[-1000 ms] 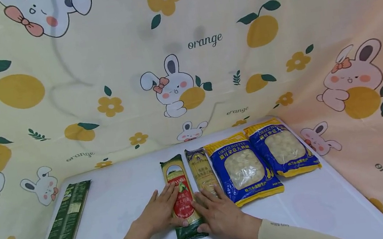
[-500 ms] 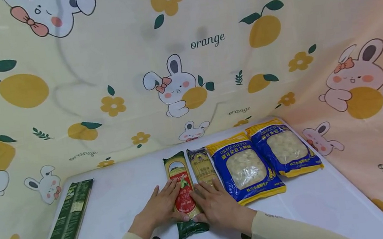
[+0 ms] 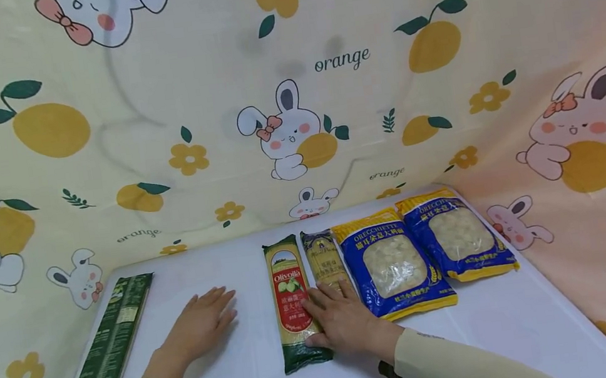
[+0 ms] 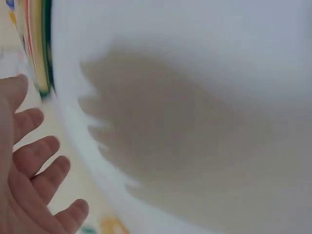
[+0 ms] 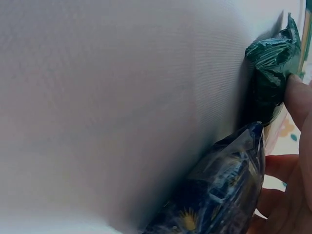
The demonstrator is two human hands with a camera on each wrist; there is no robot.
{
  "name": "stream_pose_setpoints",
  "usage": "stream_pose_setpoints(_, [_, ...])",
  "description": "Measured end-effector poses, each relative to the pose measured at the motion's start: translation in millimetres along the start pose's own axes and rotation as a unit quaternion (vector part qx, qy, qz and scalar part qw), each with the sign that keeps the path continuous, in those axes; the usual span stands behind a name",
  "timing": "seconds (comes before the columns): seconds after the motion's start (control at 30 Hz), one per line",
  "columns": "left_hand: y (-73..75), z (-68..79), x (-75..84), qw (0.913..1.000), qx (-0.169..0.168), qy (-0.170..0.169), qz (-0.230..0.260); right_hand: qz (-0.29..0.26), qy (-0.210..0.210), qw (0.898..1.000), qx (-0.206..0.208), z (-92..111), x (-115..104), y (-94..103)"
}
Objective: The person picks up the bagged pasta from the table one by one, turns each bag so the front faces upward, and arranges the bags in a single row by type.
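In the head view a red-and-gold spaghetti pack (image 3: pixel 292 297) with green ends lies lengthwise on the white table. Against its right side is a slim gold pasta pack (image 3: pixel 324 261). My right hand (image 3: pixel 348 322) rests across both, fingers over the slim pack, thumb near the spaghetti pack's lower end. The right wrist view shows that green end (image 5: pixel 273 68) at the thumb and a shiny dark-blue wrapper (image 5: pixel 214 190) beside the fingers. My left hand (image 3: pixel 199 328) hovers over the table left of the packs, fingers spread and holding nothing; its shadow falls below in the left wrist view.
Two blue-and-yellow orecchiette bags (image 3: pixel 394 266) lie at the right, the farther one partly behind the nearer. A long green pack (image 3: pixel 109 354) lies back side up along the table's left edge. A patterned cloth (image 3: pixel 197 69) hangs behind the table (image 3: pixel 458 346).
My left hand has come off the spaghetti pack and moved left, uncovering its label. The right hand stays on the packs. The head view has shifted slightly.
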State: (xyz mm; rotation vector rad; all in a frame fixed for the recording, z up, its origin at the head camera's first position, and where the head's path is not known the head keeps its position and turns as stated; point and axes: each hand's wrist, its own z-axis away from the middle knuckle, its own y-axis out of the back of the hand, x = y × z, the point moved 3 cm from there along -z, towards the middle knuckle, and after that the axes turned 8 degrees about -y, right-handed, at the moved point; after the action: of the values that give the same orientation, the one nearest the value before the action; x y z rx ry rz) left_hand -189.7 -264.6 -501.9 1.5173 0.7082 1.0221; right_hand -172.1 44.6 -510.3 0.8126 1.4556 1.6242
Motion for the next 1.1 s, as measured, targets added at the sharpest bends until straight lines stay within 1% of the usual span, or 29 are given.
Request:
stream_pose_setpoints(0.1, [17.5, 21.2, -35.3, 0.9988, 0.025, 0.008, -0.040, -0.002, -0.004, 1.000, -0.005, -0.3, -1.7, -1.0])
stream_pose_setpoints(0.17, [26.1, 36.7, -60.1, 0.9974, 0.030, 0.032, -0.057, 0.000, -0.006, 1.000, -0.008, -0.8, -3.4, -1.8])
stream_pose_setpoints(0.23, [32.1, 52.8, -84.0, 0.9956, 0.024, 0.060, -0.067, 0.001, -0.006, 1.000, -0.011, -1.7, -5.7, -2.5])
stream_pose_setpoints(0.33, [33.8, 79.8, -116.8, 0.9930, 0.018, 0.087, -0.077, 0.002, -0.003, 1.000, -0.013, -3.2, -9.5, -3.3])
stream_pose_setpoints(0.37, [33.1, 88.2, -126.5, 0.9924, 0.016, 0.092, -0.081, 0.002, -0.001, 1.000, -0.013, -3.5, -10.6, -3.4])
stream_pose_setpoints(0.43, [30.0, 102.5, -143.6, 0.9915, 0.010, 0.097, -0.086, 0.002, 0.002, 1.000, -0.012, -3.5, -12.6, -3.2])
stream_pose_setpoints(0.5, [24.8, 114.0, -156.6, 0.9902, -0.008, 0.103, -0.093, 0.002, 0.002, 1.000, -0.013, -3.0, -13.7, -2.4])
stream_pose_setpoints(0.57, [19.5, 120.8, -166.0, 0.9895, -0.023, 0.108, -0.093, 0.003, 0.002, 1.000, -0.014, -1.9, -14.2, -1.2])
stream_pose_setpoints(0.63, [15.0, 124.5, -172.1, 0.9889, -0.036, 0.116, -0.086, 0.004, 0.001, 1.000, -0.014, -0.7, -14.1, 0.2])
stream_pose_setpoints(0.77, [10.2, 126.2, -178.5, 0.9878, -0.039, 0.140, -0.057, 0.001, -0.003, 1.000, -0.015, 0.2, -12.5, 0.6])
stream_pose_setpoints(0.9, [7.5, 124.6, -181.2, 0.9854, -0.047, 0.162, -0.028, -0.004, -0.008, 1.000, -0.016, 0.3, -9.7, -1.2])
stream_pose_setpoints(1.03, [2.7, 117.5, -180.9, 0.9859, -0.048, 0.160, -0.003, -0.001, -0.012, 1.000, -0.010, 1.2, -6.5, -2.0])
stream_pose_setpoints(1.1, [0.0, 113.0, -180.1, 0.9875, -0.038, 0.153, 0.001, -0.001, -0.014, 1.000, -0.008, 1.9, -5.1, -2.3])
